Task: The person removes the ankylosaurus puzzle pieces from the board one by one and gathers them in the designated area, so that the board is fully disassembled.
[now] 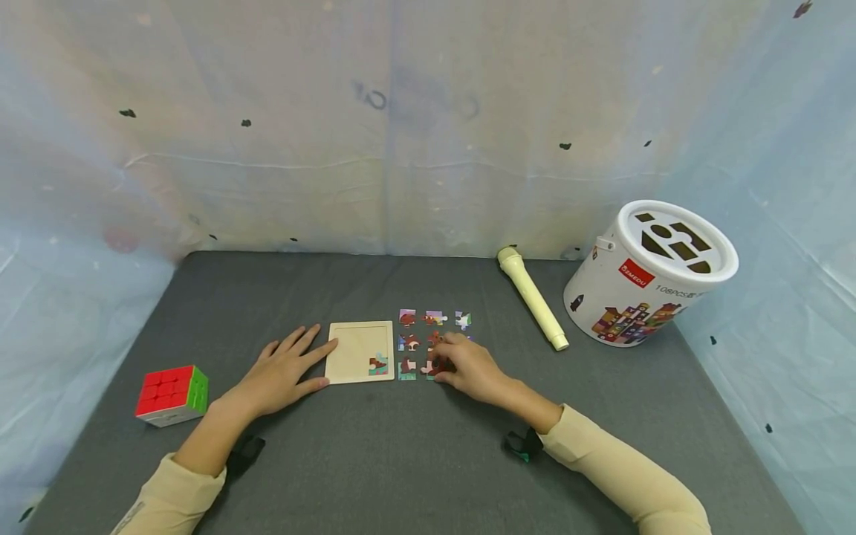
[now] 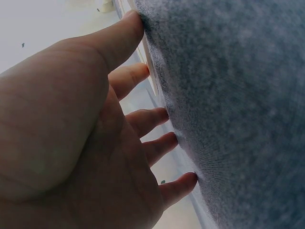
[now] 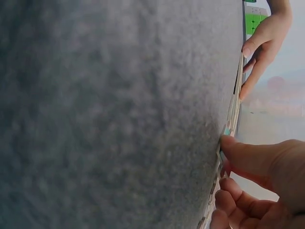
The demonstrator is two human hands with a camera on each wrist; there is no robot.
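My left hand (image 1: 284, 371) lies with fingers spread at the left side of a square wooden puzzle board (image 1: 351, 345). Its thumb and index finger touch the board's edge, while the other fingertips rest on the cloth in the left wrist view. One jigsaw piece (image 1: 378, 364) sits in the board's lower right corner. Just right of the board, my right hand (image 1: 471, 369) pinches a brown and teal jigsaw piece (image 3: 226, 166) between thumb and fingers. More jigsaw pieces (image 1: 407, 342) lie in rows beside the board, some hidden under the right hand.
A red, green and white puzzle cube (image 1: 167, 394) stands near the left forearm. At the back right lies a pale yellow stick with a thicker head (image 1: 533, 299). Beside it stands a white bucket (image 1: 642, 282) with a shape-cut lid. Grey cloth (image 1: 374, 461) covers the table.
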